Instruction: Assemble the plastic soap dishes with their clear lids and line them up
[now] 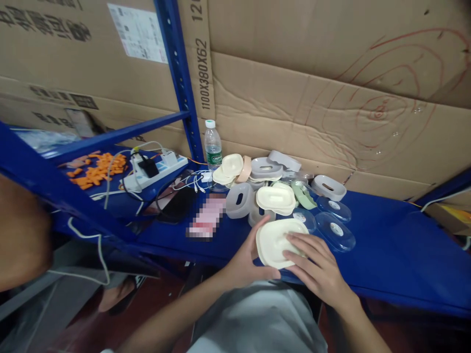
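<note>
A cream plastic dish (270, 242), oval-edged and shallow, is held just above the table's front edge, close to my body. My left hand (245, 262) grips its left side, thumb along the near edge and fingers around the far side. From the right, my right hand (318, 264) holds it too, with fingertips pressed on its upper face and the thumb hidden. Just beyond lie stacked cream dishes (275, 197), a grey slotted dish (239, 200) and a clear plastic lid (334, 230) with a round sticker.
More grey pieces (267, 167) and a green piece (303, 195) crowd the blue table (386, 245). A water bottle (213, 152) stands behind. To the left are a pixelated pink item (208, 218), a power strip (158, 171), cables and orange bits (99, 169). Another person's blurred arm (22, 235) shows at far left.
</note>
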Motion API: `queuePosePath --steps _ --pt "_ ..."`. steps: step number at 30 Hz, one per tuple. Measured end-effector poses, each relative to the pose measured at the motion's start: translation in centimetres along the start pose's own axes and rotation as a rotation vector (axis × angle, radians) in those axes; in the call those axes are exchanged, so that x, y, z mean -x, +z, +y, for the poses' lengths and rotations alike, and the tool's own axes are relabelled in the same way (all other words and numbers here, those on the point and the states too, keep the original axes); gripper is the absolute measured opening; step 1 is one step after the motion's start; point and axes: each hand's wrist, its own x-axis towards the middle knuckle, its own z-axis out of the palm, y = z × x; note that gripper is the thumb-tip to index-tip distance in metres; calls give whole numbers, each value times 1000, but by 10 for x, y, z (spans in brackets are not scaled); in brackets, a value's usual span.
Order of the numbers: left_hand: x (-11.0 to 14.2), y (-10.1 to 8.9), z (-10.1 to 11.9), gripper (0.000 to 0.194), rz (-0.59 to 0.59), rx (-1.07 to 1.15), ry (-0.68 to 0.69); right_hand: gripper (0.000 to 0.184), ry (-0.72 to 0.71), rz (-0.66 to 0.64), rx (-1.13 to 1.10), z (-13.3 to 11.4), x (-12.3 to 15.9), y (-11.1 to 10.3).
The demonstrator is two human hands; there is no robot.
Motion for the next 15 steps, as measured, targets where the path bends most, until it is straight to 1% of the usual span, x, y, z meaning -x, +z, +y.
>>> queuePosePath --steps 2,3,4,5,6,8,9,11,12,13,15 --pt "2 2 3 121 -27 -102 -35 54 65 64 -10 6 13 -12" --pt "3 2 5 118 -30 -204 -28 57 111 92 30 10 21 -20" --pt "4 2 7 110 -22 -347 10 58 166 115 101 16 30 -30" --pt "4 0 9 95 -10 -527 77 58 228 141 196 24 40 -39" --pt "5 -2 13 74 3 -724 165 58 296 176 303 34 51 -48" --pt "6 -10 21 24 51 -1069 357 55 441 262 501 61 77 -64" --pt "6 -15 26 10 96 -1189 432 53 512 305 574 77 91 -71" --pt "6 -25 37 35 204 -1315 503 43 644 361 658 110 120 -81" --pt "6 -29 41 41 243 -1343 507 39 703 356 667 125 134 -84" --pt "5 -33 45 45 262 -1367 500 38 752 339 660 138 146 -86" --pt "2 -36 48 45 271 -1412 488 42 830 273 617 158 166 -86"
